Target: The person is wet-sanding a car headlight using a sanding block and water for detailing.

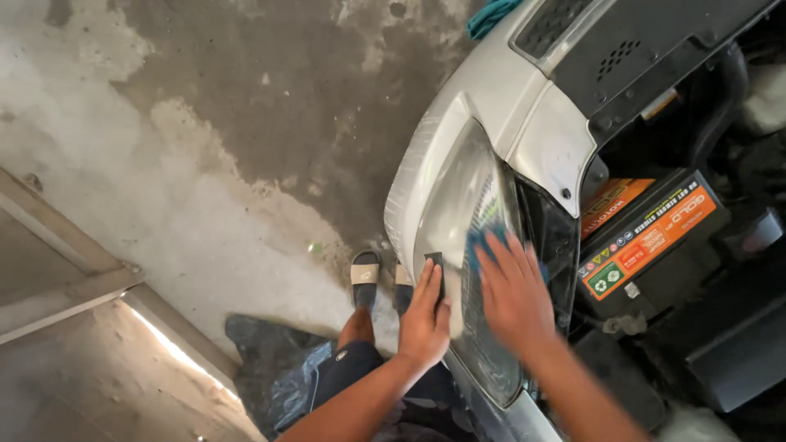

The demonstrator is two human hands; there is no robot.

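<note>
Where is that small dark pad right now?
In the head view, the small dark pad is under the left hand, pressed on the car's headlight, just left of the right hand and its blue cloth.

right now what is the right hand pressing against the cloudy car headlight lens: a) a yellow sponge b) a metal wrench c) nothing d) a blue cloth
d: a blue cloth shows under the fingers of the right hand, flat on the cloudy headlight lens.
</note>
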